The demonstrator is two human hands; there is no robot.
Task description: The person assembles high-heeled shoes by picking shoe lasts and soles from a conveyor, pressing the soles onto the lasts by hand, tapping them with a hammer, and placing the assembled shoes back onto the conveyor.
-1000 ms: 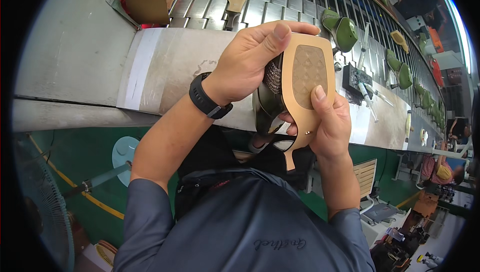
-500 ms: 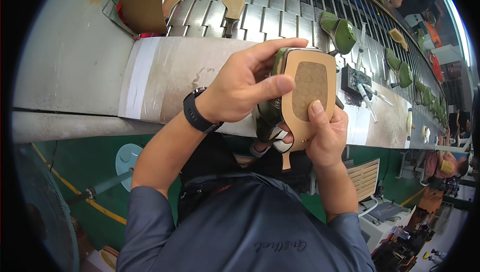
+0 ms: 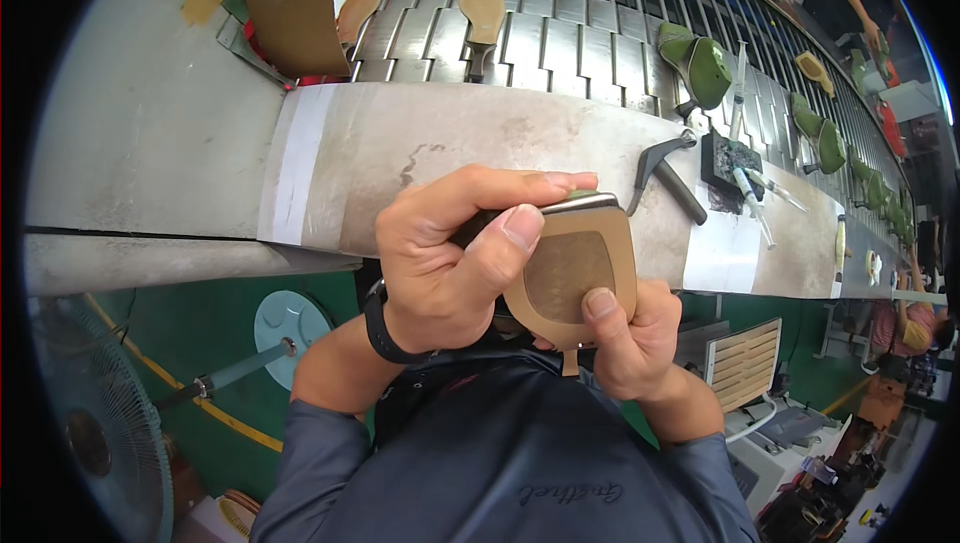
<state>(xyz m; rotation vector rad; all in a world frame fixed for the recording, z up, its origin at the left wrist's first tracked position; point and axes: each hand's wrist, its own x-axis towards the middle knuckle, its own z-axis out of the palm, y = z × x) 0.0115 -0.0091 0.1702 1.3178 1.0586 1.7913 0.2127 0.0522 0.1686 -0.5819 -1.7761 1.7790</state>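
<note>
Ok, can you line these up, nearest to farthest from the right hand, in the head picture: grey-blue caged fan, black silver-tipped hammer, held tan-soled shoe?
1. Held tan-soled shoe: touching the right hand.
2. Black silver-tipped hammer: ahead, on the pale worktable.
3. Grey-blue caged fan: far left, near the picture's edge.

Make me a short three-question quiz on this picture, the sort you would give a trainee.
1. True or false: the black wristband is on the right wrist.
2. Which tool lies on the workbench, left of the syringes: (a) pliers, (b) hammer, (c) scissors?
3. Fill in: the left hand and right hand hold a shoe with its tan ____ toward the camera.

Key: 1. False, it is on the left. 2. (b). 3. Sole.
</note>
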